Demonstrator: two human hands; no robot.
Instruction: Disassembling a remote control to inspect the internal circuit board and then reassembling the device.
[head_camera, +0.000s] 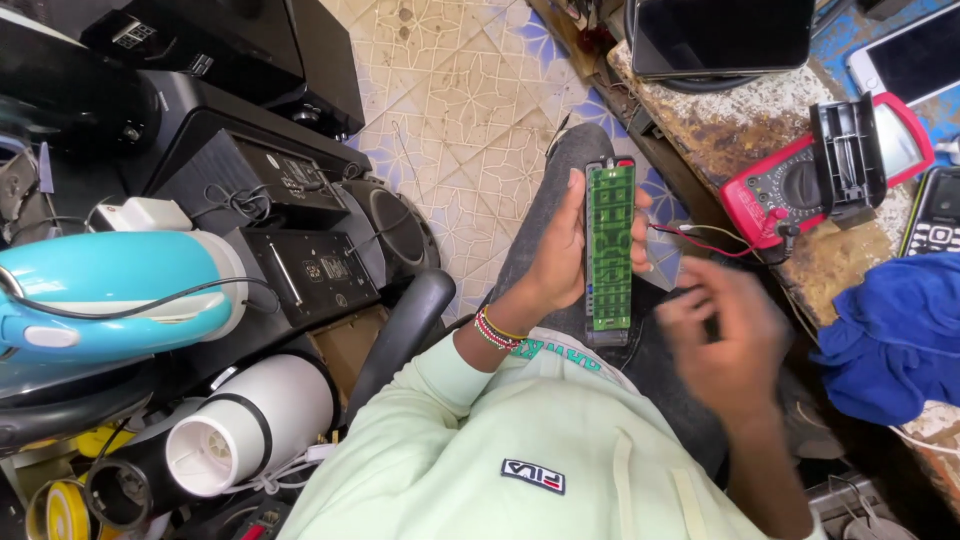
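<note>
**Head View: Circuit Board Held Over Lap**

Patterned floor tiles (470, 110) fill the background, with black audio equipment (290, 230) stacked at left and a worn workbench (740, 125) at right.

The left hand (560, 255) grips a long green circuit board (610, 245) upright above the lap, fingers closed around its edges. The right hand (725, 340) is motion-blurred just beside the board, holding nothing visible; its finger spread cannot be determined. A red multimeter (780, 190) lies on the workbench, near a blue cloth (895, 335).

Green circuit board (610, 245), red multimeter (775, 195)
</note>
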